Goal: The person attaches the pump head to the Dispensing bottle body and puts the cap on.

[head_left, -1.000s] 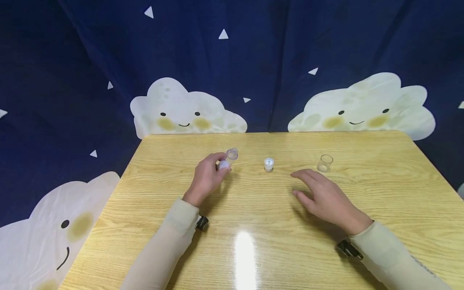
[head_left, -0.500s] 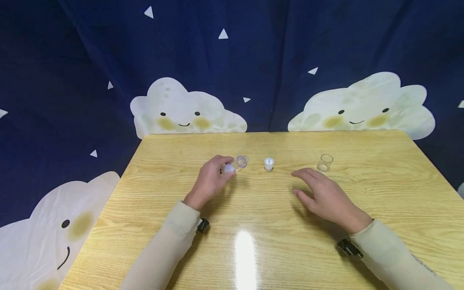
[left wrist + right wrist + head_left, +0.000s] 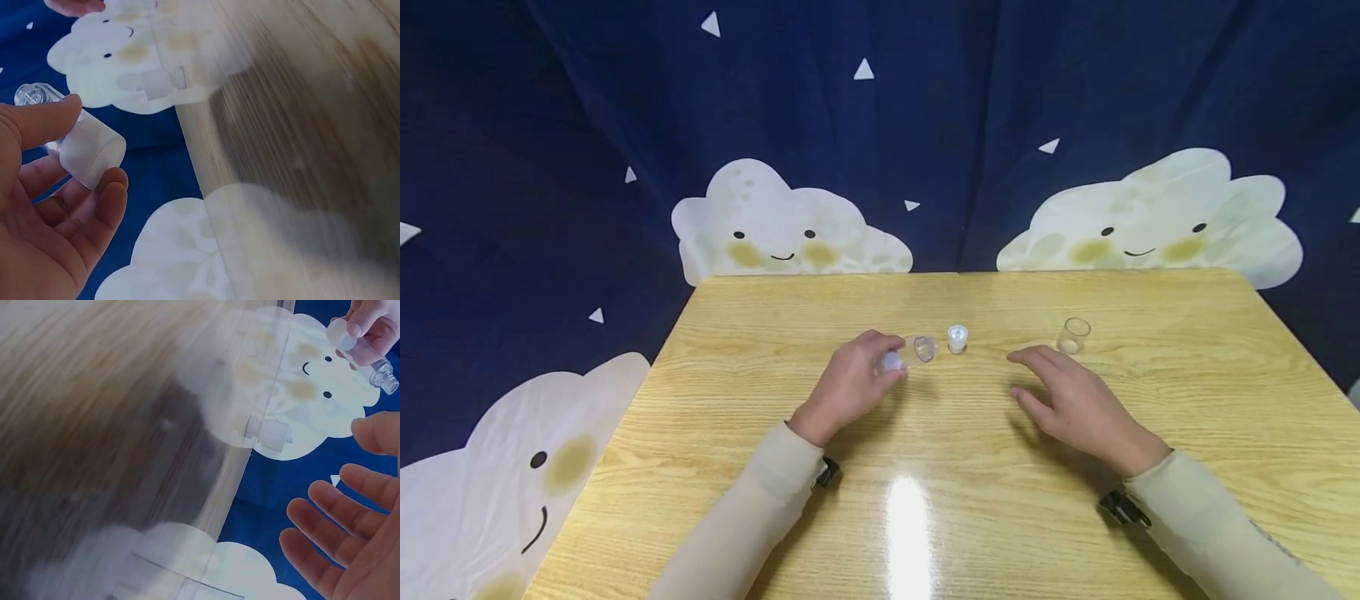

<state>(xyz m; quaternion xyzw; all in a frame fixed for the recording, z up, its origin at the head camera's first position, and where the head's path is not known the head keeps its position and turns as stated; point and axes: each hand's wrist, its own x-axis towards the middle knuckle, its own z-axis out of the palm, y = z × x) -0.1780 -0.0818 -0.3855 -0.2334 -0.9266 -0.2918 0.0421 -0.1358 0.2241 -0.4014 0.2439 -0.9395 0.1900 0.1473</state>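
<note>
My left hand (image 3: 855,382) grips a small clear bottle (image 3: 912,353) between thumb and fingers, tilted nearly onto its side. Its open threaded neck points right and its base end is white, as the left wrist view shows in the bottle's white part (image 3: 92,150). Just right of the neck, a small white cap-like piece (image 3: 957,338) stands on the table, apart from the bottle. My right hand (image 3: 1078,408) hovers over the table with fingers apart, holding nothing. Beyond its fingertips stands a clear cylindrical cover (image 3: 1073,335), hollow and see-through.
The light wooden table (image 3: 970,517) ends at the back against a dark blue curtain (image 3: 880,125) printed with smiling clouds. A bright light reflection lies on the tabletop between the forearms. Each wrist wears a small black device (image 3: 1124,507).
My left hand has moved right and slightly nearer, bringing the bottle close to the white piece. The bottle has tipped from upright-leaning toward horizontal. My right hand has barely moved.
</note>
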